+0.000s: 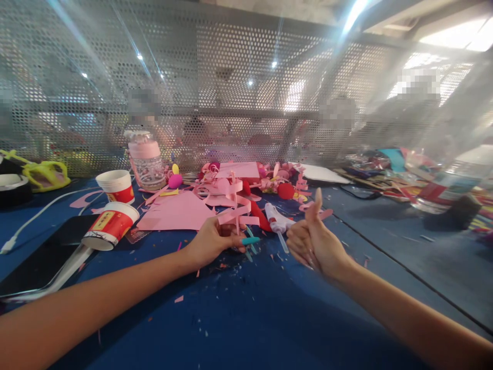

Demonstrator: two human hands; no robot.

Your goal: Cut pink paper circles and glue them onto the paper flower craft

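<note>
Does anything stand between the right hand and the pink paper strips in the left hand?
Yes: in this view a pale glue gun lies between the right hand and the pink paper strips, with a red piece nearer the strips.

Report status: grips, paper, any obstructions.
Left grip holds pink curled paper strips. Right grip at white plastic glue gun, thumb upright; hold unclear. Small pink paper scraps nearby.

The paper piece [243, 210] between the left fingers [230, 240] is light pink, the nails [251, 240] on these fingers are turquoise, and the table [246, 313] beneath them is dark blue.
</note>
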